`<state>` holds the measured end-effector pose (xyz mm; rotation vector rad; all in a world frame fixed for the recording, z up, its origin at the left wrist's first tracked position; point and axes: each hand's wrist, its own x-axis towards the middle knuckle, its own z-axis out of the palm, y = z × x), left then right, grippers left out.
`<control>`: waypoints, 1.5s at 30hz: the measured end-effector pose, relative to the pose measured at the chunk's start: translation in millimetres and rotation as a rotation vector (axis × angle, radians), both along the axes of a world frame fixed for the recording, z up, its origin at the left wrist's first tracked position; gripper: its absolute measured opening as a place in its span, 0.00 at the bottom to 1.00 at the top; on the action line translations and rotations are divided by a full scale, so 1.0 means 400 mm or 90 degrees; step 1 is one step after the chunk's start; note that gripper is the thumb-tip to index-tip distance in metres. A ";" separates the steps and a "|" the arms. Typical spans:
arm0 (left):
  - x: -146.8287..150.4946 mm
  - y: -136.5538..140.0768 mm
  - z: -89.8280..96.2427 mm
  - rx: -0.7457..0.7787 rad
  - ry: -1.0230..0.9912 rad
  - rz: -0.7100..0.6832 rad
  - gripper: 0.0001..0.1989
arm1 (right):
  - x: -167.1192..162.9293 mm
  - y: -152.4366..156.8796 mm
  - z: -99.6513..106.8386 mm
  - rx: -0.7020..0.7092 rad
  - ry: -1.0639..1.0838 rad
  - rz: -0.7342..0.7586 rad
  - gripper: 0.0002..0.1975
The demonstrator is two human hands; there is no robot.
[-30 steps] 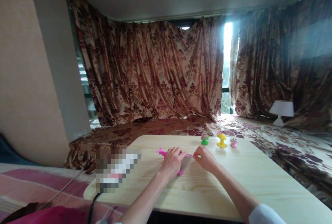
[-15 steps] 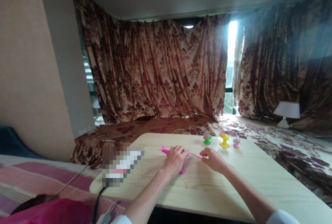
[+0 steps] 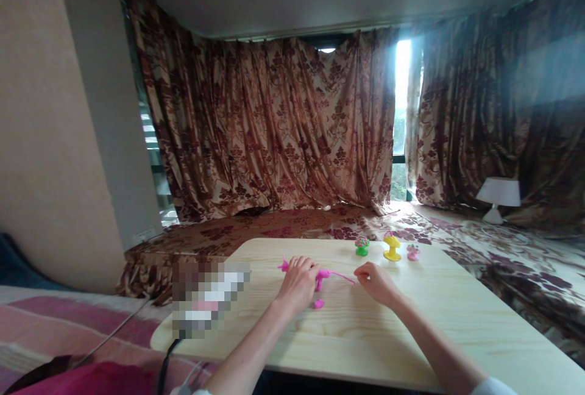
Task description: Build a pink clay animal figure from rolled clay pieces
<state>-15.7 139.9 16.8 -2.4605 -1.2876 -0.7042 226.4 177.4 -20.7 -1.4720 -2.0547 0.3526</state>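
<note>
A bright pink plastic toy (image 3: 323,274) with a spiky end, a thin tail and round, suction-cup-like feet is on the table. My left hand (image 3: 299,279) is closed over its middle, hiding much of the body. The spiky end (image 3: 284,265) pokes out to the left of my fingers, and a round pink foot (image 3: 319,304) shows below. To the right runs the thin pink tail (image 3: 342,278), its tip beside the fingertips of my right hand (image 3: 375,282). Those fingers are curled together; whether they pinch the tail cannot be made out.
Near the far edge of the light wooden table (image 3: 411,322) stand a green toy (image 3: 362,246), a yellow toy (image 3: 392,247) and a small pink toy (image 3: 413,253). A blurred-out item (image 3: 212,297) with a black cable lies at the left. Beyond, a white lamp (image 3: 499,194) stands before the curtains (image 3: 292,127).
My left hand has shifted slightly left on the pink toy, baring more of its body and leg. My right fingers have moved slightly right relative to the tail, leaving its tip in view.
</note>
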 end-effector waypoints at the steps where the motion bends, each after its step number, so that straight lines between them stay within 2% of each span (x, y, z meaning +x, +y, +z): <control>1: 0.000 0.001 -0.002 0.000 -0.001 0.001 0.13 | -0.001 -0.004 0.000 -0.001 0.010 -0.003 0.13; 5: 0.000 0.001 0.004 0.006 -0.005 -0.007 0.13 | -0.008 -0.026 0.002 0.002 0.071 0.006 0.12; 9: -0.006 -0.020 0.044 0.021 -0.016 -0.024 0.14 | -0.019 -0.047 0.028 0.010 0.171 0.034 0.11; 13: -0.019 -0.073 0.107 0.045 -0.030 -0.039 0.16 | -0.037 -0.095 0.088 0.044 0.285 0.067 0.14; 16: -0.027 -0.124 0.152 0.072 -0.050 -0.051 0.19 | -0.061 -0.161 0.144 0.090 0.339 0.102 0.16; 20: -0.032 -0.186 0.196 0.127 -0.102 -0.089 0.18 | -0.100 -0.261 0.210 0.158 0.361 0.129 0.14; 23: -0.033 -0.220 0.217 0.137 -0.135 -0.118 0.17 | -0.120 -0.319 0.244 0.277 0.332 0.127 0.10; 25: -0.031 -0.239 0.228 0.125 -0.155 -0.131 0.17 | -0.126 -0.345 0.259 0.361 0.266 0.135 0.13; 27: -0.027 -0.258 0.239 0.106 -0.169 -0.129 0.18 | -0.129 -0.361 0.271 0.408 0.197 0.142 0.15; 35: -0.015 -0.309 0.286 0.033 -0.151 -0.141 0.18 | -0.124 -0.374 0.299 0.457 0.122 0.119 0.15; 39: -0.013 -0.320 0.296 0.014 -0.154 -0.156 0.16 | -0.122 -0.373 0.304 0.475 0.087 0.112 0.12; 45: -0.017 -0.324 0.303 -0.022 -0.166 -0.177 0.16 | -0.114 -0.381 0.312 0.494 0.083 0.114 0.13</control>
